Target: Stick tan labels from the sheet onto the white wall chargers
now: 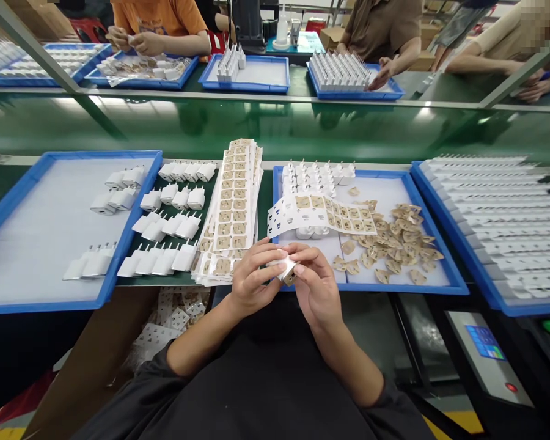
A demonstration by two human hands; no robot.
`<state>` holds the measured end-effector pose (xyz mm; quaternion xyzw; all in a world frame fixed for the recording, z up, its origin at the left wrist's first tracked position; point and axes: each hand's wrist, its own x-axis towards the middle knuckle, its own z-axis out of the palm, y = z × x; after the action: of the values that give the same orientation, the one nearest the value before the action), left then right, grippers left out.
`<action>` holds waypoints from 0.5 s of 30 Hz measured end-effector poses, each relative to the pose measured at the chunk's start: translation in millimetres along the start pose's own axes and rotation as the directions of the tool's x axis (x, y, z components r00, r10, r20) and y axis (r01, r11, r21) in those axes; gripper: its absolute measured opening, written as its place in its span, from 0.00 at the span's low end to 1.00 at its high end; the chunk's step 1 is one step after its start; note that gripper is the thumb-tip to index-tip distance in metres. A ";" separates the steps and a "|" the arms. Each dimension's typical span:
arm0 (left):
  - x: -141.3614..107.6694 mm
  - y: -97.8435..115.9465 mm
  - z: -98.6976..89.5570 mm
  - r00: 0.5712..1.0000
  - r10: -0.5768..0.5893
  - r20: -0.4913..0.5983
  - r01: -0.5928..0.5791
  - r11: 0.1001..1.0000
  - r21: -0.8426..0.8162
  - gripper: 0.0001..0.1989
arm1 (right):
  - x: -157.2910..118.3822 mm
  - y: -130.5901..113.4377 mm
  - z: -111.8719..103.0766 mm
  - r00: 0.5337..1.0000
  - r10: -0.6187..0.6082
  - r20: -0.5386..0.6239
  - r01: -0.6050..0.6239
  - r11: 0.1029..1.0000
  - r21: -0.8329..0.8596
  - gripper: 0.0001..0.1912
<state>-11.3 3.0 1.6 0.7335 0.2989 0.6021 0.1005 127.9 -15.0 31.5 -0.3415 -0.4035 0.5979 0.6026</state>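
While the central tray (410, 289) holds white plugs (309, 180) and tan pieces (398, 238), left hand (255, 278) faces right hand (318, 286); both pinch one adapter (288, 267) between fingers.

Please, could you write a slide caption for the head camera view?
Left hand and right hand hold a white adapter by a blue tray holding loose brown pieces.

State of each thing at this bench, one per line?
white charger: held, tan at one end
left hand: closed on charger
right hand: pinching charger
sticker sheet: partly stripped
sticker-sheet stack: uneven
tan pieces: loose, heaped
bench chargers: in rows
left tray: partly filled
middle tray: partly filled
right tray: mostly filled
display: lit
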 end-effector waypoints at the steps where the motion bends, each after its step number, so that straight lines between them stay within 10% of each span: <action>1: -0.3 -0.6 -0.3 1.000 0.007 0.001 -0.007 1.000 0.011 0.23 | 0.1 0.1 0.2 1.000 0.007 -0.010 -0.006 1.000 0.020 0.02; 10: 0.1 -0.1 -1.8 0.996 -0.080 0.044 0.086 0.983 -0.163 0.23 | 3.0 -1.5 -13.6 0.998 0.026 0.059 -0.026 1.000 0.002 0.08; 15: -1.5 3.1 -0.5 0.988 -0.131 0.088 0.148 0.962 -0.228 0.24 | 3.3 -8.3 -22.0 0.975 -0.198 0.102 0.219 0.935 -0.278 0.07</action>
<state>-10.9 -0.4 2.1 0.7148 0.2729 0.5979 0.2391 151.2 -10.6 29.4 -0.3589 -0.5414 0.4777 0.5915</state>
